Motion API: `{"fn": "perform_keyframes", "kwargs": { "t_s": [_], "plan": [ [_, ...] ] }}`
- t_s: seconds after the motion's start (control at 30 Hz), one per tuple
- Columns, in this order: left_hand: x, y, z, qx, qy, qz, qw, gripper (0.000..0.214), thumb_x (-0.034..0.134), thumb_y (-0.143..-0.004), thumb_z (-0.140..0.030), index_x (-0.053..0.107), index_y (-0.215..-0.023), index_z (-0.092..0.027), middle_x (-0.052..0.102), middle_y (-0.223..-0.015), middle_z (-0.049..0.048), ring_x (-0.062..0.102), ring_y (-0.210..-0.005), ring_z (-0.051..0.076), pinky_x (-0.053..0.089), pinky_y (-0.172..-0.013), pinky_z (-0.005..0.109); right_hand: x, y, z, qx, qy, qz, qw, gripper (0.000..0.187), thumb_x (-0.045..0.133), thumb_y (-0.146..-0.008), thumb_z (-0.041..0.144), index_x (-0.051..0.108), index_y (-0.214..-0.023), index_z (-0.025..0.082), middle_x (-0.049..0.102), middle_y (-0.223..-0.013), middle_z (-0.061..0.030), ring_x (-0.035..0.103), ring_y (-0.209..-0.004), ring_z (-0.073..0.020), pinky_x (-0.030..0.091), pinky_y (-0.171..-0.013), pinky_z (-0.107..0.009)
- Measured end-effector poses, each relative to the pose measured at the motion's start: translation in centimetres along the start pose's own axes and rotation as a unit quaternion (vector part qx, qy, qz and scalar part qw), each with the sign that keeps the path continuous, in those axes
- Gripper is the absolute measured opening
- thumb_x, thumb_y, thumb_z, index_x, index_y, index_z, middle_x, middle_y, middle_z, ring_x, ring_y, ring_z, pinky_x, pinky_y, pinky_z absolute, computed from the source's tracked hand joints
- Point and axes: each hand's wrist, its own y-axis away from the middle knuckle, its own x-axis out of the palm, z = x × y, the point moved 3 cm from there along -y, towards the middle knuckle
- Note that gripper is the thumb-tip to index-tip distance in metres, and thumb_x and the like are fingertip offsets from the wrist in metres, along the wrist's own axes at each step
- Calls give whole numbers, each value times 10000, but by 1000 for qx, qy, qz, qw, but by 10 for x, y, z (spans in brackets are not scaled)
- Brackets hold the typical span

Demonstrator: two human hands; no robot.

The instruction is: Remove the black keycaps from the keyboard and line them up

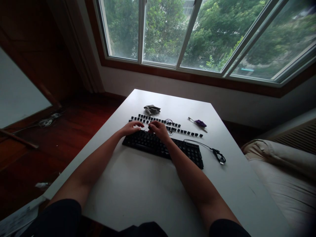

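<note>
A black keyboard [155,144] lies at a slant on the white table, with both of my hands at its far left part. My left hand [132,127] rests at the keyboard's far left edge, its thumb and fingers apart with nothing visible between them. Close beside it, my right hand [159,127] pinches a small dark keycap [149,127] just above the far edge. Loose black keycaps [189,133] stand in rows behind the keyboard, partly hidden by my hands. Among them are a round, clear-looking item [169,121] and another [170,132], too small to make out.
On the white table [123,191], a crumpled grey cloth [151,109] lies behind the keycaps. A brush-like stick [192,119] and a purple cloth [200,123] lie at the back right. A bundled black USB cable [218,156] sits right of the keyboard. A cushioned seat [276,171] stands at right.
</note>
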Motion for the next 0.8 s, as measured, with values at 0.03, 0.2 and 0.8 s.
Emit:
{"fn": "perform_keyframes", "kwargs": {
  "t_s": [0.03,0.2,0.8],
  "plan": [
    [0,0,-7,11,2,13,1000,355,611,-834,-282,737,-1160,-220,729,-1198,53,648,-1087,227,488,-959,357,0,0,0,-4,-6,-2,1000,343,707,-821,524,687,-912,194,710,-733,-22,741,-646,-211,606,-607,-321],
    [7,1,-27,41,15,51,998,372,634,-855,-309,720,-1199,-200,736,-1137,69,655,-988,207,506,-880,326,0,0,1,-21,-23,-12,999,381,709,-818,564,687,-918,197,708,-712,-22,735,-658,-208,617,-627,-332],
    [13,0,-34,5,16,111,994,390,462,-992,-473,736,-1054,-203,699,-910,25,591,-795,175,462,-720,261,0,3,4,-15,-97,34,995,421,748,-790,583,715,-943,192,725,-796,-27,725,-669,-190,632,-701,-369]
  ]
}}
